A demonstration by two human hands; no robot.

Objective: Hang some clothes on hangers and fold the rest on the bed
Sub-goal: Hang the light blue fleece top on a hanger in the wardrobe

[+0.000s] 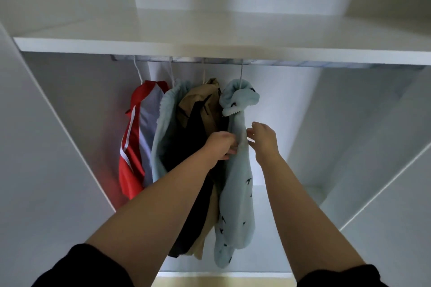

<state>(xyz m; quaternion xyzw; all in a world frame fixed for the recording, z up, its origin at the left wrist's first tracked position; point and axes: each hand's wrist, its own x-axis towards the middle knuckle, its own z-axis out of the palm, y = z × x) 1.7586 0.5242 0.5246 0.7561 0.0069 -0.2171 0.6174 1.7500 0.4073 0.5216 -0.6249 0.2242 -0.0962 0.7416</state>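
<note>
Inside a white wardrobe, several garments hang from a metal rail (256, 62). The rightmost is a pale blue fleece garment (235, 198) with small dark bird prints, on a wire hanger (241, 74). My left hand (221, 145) pinches its left edge at mid height. My right hand (263, 140) is just to the right of the same garment, fingers loosely curled and touching or almost touching the fabric. To the left hang a tan and black jacket (198, 123), a plain pale blue fleece (166, 123) and a red, white and grey top (135, 137).
A white shelf (163, 44) runs above the rail. The wardrobe side panels (58, 147) stand left and right. To the right of the hanging clothes the rail carries nothing. The wardrobe floor (268, 216) shows below the clothes.
</note>
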